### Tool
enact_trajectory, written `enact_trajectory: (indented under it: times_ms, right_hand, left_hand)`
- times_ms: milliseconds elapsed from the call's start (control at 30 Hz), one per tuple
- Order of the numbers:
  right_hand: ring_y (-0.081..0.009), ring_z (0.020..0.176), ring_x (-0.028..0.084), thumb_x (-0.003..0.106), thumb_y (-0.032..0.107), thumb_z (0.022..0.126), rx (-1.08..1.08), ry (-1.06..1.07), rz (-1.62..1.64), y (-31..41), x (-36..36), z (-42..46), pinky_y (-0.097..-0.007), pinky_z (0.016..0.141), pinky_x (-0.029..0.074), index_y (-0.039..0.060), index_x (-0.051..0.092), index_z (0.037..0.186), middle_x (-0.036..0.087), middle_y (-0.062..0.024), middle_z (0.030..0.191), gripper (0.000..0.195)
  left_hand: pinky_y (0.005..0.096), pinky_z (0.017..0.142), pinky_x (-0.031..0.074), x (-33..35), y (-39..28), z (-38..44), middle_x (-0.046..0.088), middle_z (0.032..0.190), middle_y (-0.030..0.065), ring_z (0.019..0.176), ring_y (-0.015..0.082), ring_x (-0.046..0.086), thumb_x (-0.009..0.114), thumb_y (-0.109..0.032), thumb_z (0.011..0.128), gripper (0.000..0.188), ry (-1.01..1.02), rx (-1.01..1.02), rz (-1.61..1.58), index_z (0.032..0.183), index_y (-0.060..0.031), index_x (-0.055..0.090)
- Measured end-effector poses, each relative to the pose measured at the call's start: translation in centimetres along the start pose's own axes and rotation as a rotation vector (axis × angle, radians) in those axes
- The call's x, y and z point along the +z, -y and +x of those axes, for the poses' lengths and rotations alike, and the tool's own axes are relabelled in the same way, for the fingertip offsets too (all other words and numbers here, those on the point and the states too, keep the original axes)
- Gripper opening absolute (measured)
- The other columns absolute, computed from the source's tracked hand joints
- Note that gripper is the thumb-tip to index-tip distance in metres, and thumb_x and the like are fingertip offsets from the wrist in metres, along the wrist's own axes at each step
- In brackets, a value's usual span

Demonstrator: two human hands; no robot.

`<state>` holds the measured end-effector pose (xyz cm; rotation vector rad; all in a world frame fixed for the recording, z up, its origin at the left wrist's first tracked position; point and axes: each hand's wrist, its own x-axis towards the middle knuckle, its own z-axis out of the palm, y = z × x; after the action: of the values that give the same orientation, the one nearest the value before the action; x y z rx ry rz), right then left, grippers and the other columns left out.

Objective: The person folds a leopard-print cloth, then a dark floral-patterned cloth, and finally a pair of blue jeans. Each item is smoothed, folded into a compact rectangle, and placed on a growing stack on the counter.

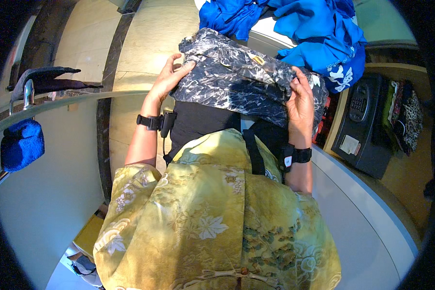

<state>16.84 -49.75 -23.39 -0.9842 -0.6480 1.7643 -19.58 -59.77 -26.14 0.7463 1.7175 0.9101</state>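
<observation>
A black garment with a white and grey leaf-like pattern is spread across my lap, over my dark trousers. At its left edge is my left hand, thumb on the cloth and fingers partly behind it. My right hand pinches the fabric near the right side between thumb and fingers. A small yellowish patch shows near the cloth's upper middle. Just beyond the garment, bright blue clothing with white printing lies heaped on a white surface.
To the right, a dark safe with a keypad sits in a wooden compartment beside folded clothes. On the left, a glass panel carries a metal bar with a blue towel and dark cloth. A white curved edge runs at my right.
</observation>
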Motion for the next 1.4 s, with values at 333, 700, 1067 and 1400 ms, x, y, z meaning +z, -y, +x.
enact_trajectory:
  times_ms: [333,700,1067,1400]
  right_hand:
    - [-0.0173,0.102,0.063,0.075,-0.001,0.087,0.019,0.077,-0.159,-0.3,-0.1,-0.4,-0.0292,0.096,0.050,0.0051,0.053,0.140,0.064,-0.0067,0.111,0.058]
    - [-0.0166,0.110,0.061,0.067,-0.008,0.088,-0.011,0.070,-0.209,-1.7,-0.8,0.2,-0.0283,0.095,0.049,0.0016,0.058,0.133,0.062,-0.0100,0.123,0.046]
    - [-0.0130,0.102,0.062,0.063,-0.009,0.090,-0.015,0.058,-0.175,-1.5,0.1,-0.5,-0.0252,0.090,0.050,0.0017,0.059,0.132,0.064,-0.0077,0.119,0.043]
    - [-0.0142,0.105,0.061,0.065,-0.005,0.091,-0.054,0.062,-0.204,-1.3,-0.3,-0.5,-0.0267,0.089,0.052,0.0030,0.060,0.132,0.063,-0.0081,0.121,0.042]
  left_hand:
    - [0.0337,0.106,0.047,-0.8,1.3,2.2,0.059,0.138,0.0189,0.125,0.0242,0.059,0.083,-0.046,0.085,0.093,0.179,-0.022,-0.138,0.149,0.0063,0.040]
    - [0.0365,0.086,0.058,-1.9,2.4,5.1,0.068,0.122,0.0102,0.105,0.0177,0.066,0.071,-0.053,0.094,0.060,0.164,-0.145,-0.693,0.134,-0.0092,0.060]
    - [0.0253,0.081,0.056,-2.9,-0.6,4.3,0.073,0.107,0.0033,0.092,0.0103,0.068,0.069,-0.017,0.099,0.031,0.056,0.086,-0.345,0.126,-0.0025,0.066]
    - [0.0507,0.076,0.052,2.2,-0.9,1.0,0.070,0.094,0.0270,0.089,0.0447,0.068,0.059,-0.027,0.103,0.031,-0.464,0.413,0.482,0.125,-0.0057,0.053]
